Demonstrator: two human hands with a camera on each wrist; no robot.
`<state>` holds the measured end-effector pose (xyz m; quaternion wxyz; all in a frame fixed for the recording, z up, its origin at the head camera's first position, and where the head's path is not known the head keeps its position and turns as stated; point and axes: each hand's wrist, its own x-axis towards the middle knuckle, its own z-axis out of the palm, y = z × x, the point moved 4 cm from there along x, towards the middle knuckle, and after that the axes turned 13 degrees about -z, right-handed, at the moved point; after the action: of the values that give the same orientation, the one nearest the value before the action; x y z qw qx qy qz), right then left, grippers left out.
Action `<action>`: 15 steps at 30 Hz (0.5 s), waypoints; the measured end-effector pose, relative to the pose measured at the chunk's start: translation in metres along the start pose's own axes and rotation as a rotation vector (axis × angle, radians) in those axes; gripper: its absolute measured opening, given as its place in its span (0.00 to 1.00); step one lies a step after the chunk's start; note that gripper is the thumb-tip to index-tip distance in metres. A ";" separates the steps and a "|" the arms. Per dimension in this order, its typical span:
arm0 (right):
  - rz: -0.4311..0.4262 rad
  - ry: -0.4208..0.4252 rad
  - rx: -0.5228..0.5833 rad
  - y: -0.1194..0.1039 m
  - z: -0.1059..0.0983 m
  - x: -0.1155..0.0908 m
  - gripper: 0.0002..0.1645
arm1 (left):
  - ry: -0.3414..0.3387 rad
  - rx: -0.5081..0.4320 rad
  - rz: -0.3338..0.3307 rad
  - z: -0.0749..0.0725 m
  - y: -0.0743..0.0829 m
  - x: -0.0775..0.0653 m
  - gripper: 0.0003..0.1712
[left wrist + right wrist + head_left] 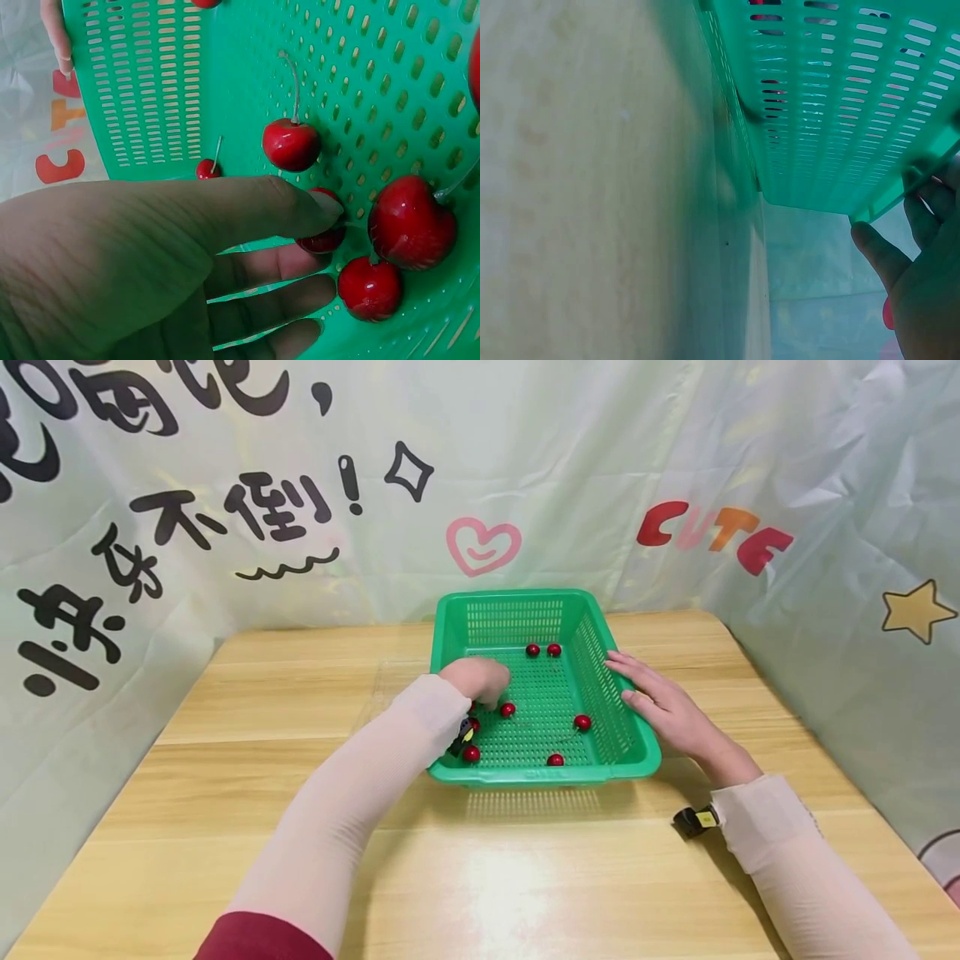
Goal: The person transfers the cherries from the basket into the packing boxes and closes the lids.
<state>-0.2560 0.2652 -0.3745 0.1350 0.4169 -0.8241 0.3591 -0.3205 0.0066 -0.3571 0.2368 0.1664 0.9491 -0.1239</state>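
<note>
- L grip [476, 678] is down inside the left part of the green basket [546, 774] from where I'm sat, palm side hidden from the head cam. L wrist cam shows it way better.
- Grip state: narrow, thumb + index pinching one cherry [322, 241]. Other fingers are loosely extended just beside it, no cherry in them afaict.
- Key relation imo: that cherry lies right b/w thumb & index tip, so L is the hand that matters, zero sideways offset. Fruit's roundish, no real long axis; a bit of stem seems to poke out toward the near side, but can't tell 100% if it's its own.
- Neighbours: 2 cherries, a bigger-looking one [412, 223] and a lower one [370, 289], just beside it on the near side. Another cherry w/ stem up [292, 145] is near it on the right. I'd watch for snagging those stems.
- R grip [667, 706]: fingers fairly straight, resting on the basket's right rim, well apart from the pinched fruit. Can't tell how hard it presses.
- Rest: 2 far cherries [543, 650] by the far wall, more toward right/near. Basket's on the tabletop [495, 877], some see-through plastic thing [401, 670] left of it, partly behind the arm.
</note>
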 end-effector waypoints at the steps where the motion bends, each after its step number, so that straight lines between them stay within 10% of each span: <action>1: 0.004 -0.001 -0.001 0.000 0.000 0.000 0.28 | -0.002 -0.003 -0.001 0.000 0.000 0.000 0.09; 15: 0.010 0.001 -0.007 0.003 0.001 -0.001 0.28 | 0.106 -0.060 0.080 -0.006 0.008 0.001 0.07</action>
<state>-0.2579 0.2662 -0.3767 0.1352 0.4121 -0.8272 0.3573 -0.3209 0.0162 -0.3542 0.1959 0.2035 0.9562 -0.0767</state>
